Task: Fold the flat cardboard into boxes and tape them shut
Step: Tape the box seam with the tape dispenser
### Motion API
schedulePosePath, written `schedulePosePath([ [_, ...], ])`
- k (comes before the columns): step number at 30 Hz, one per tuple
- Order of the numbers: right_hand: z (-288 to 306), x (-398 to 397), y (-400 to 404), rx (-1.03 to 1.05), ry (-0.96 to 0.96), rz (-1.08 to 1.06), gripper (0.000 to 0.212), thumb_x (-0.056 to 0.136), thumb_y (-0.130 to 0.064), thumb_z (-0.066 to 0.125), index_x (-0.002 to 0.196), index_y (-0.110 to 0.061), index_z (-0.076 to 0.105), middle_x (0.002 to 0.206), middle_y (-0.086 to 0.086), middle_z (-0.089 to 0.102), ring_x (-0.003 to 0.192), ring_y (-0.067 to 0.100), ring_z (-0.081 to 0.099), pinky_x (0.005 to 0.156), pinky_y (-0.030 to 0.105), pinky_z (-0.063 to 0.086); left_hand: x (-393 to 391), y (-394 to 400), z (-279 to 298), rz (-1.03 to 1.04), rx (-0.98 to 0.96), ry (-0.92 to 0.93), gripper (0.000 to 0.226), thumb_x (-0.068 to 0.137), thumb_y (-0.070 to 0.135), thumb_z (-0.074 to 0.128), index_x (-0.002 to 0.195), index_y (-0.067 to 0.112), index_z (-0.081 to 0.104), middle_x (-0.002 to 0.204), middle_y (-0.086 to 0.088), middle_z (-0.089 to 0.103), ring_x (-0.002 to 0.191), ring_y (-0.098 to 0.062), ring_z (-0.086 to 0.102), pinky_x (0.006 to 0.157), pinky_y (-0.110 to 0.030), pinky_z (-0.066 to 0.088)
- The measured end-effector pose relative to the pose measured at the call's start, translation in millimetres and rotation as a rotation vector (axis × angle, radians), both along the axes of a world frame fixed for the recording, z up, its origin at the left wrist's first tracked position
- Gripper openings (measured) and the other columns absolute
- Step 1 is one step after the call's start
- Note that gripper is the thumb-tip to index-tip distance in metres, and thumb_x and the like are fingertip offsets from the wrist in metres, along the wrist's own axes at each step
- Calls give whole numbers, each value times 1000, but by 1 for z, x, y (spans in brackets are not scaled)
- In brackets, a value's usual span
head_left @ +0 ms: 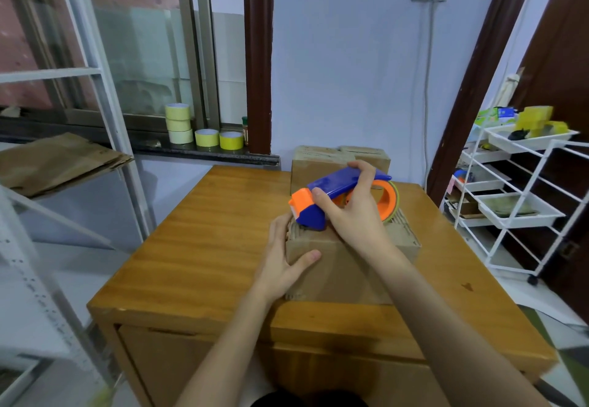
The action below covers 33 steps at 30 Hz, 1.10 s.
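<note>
Head view: nearest on the wooden counter (197,231), the left hand (283,256) braces the near left corner of the cardboard box (338,266), its fingers laid around the left side and the thumb flat on the front face, while the right hand (347,212) has its fingers curled round the blue-and-orange tape dispenser (338,193), whose nose sits on the box's top at the left end. This looks like the taping step, and the next move likely calls for a firm, straight pull of the dispenser along the top seam with the box held from sliding. Behind stands another box (318,164), with tape rolls (197,132) on the windowsill beyond.
</note>
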State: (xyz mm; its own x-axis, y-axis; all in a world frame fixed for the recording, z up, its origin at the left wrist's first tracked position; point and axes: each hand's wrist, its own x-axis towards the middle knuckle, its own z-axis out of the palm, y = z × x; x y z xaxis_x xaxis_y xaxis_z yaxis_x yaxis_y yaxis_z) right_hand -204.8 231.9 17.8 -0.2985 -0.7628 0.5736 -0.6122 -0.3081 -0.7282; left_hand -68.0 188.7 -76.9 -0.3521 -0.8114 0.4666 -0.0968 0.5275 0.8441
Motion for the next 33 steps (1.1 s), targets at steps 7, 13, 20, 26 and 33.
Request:
schedulePosePath([
  [7, 6, -8, 5, -41, -2, -132, 65, 82, -27, 71, 130, -19, 28, 88, -18, 48, 83, 18, 59, 78, 39, 50, 2, -3, -3, 2, -85, -18, 76, 72, 76, 57, 136, 54, 25, 137, 11, 35, 128, -3, 39, 103, -34, 40],
  [13, 0, -15, 9, 38, 147, -199, 63, 80, -28, 68, 127, -21, 27, 79, -5, 57, 71, 19, 61, 65, 39, 52, 2, 2, -2, -20, -26, -91, 86, 71, 78, 56, 142, 56, 13, 143, 24, 27, 133, -4, 34, 106, -47, 39],
  [20, -5, -13, -1, 59, 219, -203, 61, 79, -32, 65, 126, -21, 27, 78, 3, 60, 71, 23, 59, 58, 32, 42, 8, 20, 14, 154, -5, -351, 102, 73, 81, 41, 148, 36, -12, 159, 10, -10, 146, -10, -8, 121, -42, 5],
  [26, -7, -14, -1, 56, 205, -226, 60, 79, -34, 67, 124, -20, 30, 83, 4, 59, 72, 22, 59, 58, 30, 41, -4, 33, 11, 58, 163, -40, 87, 72, 70, 63, 138, 57, 9, 154, 12, 28, 140, -7, 29, 113, -37, 33],
  [33, -7, -12, -1, 49, 188, -218, 59, 80, -34, 68, 123, -18, 31, 86, 4, 60, 73, 22, 59, 55, 29, 38, -11, 31, 1, 124, 313, 18, 98, 59, 82, 64, 143, 46, 29, 137, 14, 50, 126, -10, 48, 100, -42, 47],
])
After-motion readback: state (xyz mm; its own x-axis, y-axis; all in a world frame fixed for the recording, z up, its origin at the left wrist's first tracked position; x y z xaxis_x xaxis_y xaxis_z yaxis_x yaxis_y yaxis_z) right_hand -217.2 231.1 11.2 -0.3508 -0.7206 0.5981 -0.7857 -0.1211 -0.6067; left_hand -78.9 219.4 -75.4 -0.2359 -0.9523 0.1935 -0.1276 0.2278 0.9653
